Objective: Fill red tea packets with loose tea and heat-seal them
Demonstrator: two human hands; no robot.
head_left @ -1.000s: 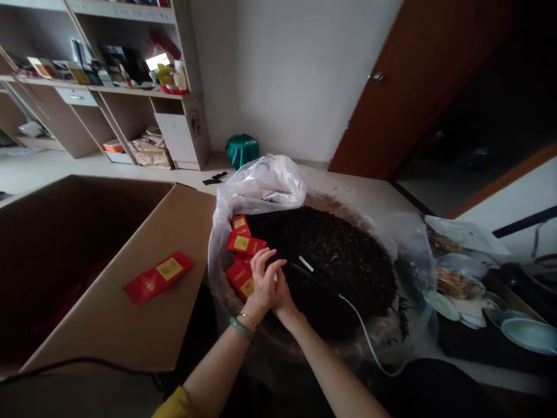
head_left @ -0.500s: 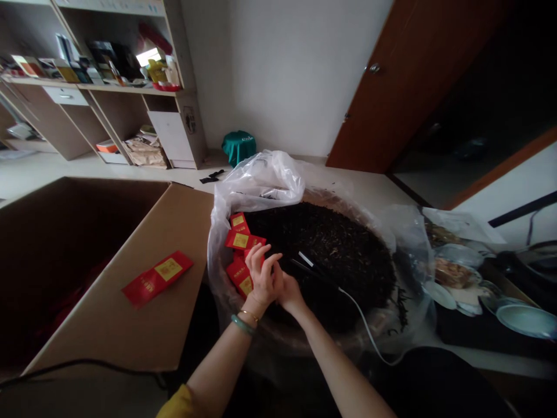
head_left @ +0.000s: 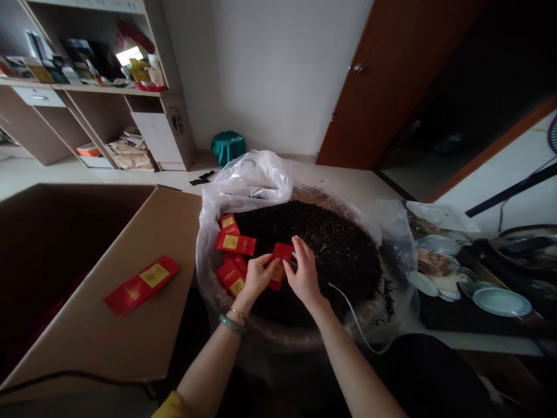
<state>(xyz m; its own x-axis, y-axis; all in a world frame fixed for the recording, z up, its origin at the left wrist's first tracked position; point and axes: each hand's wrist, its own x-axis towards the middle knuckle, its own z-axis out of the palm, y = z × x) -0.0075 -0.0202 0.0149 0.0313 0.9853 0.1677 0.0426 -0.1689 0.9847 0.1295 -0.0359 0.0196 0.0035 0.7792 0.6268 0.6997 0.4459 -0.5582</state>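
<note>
A small red packet (head_left: 282,252) with a yellow label is held up above dark loose tea leaves (head_left: 337,244). My left hand (head_left: 257,277), with a green bangle and a thin gold bracelet, pinches its left side between thumb and fingers. My right hand (head_left: 305,276) has its thumb on the packet's right edge, its fingers up along that side. Several more red packets (head_left: 235,242) lie on the left side of the leaves, inside a clear plastic bag (head_left: 250,180). A dark device under my right hand is mostly hidden; its white cable (head_left: 354,313) trails out.
An open cardboard box (head_left: 169,278) stands at left, one red packet (head_left: 143,284) on its flap. Plates and dishes (head_left: 502,301) sit at right. A teal-covered bin (head_left: 228,147) is by the wall, near shelves (head_left: 174,128) and a wooden door (head_left: 348,104).
My hands were pressed together with no packet showing between them; now they are parted, with a red packet visible between them. The view has turned slightly to the right.
</note>
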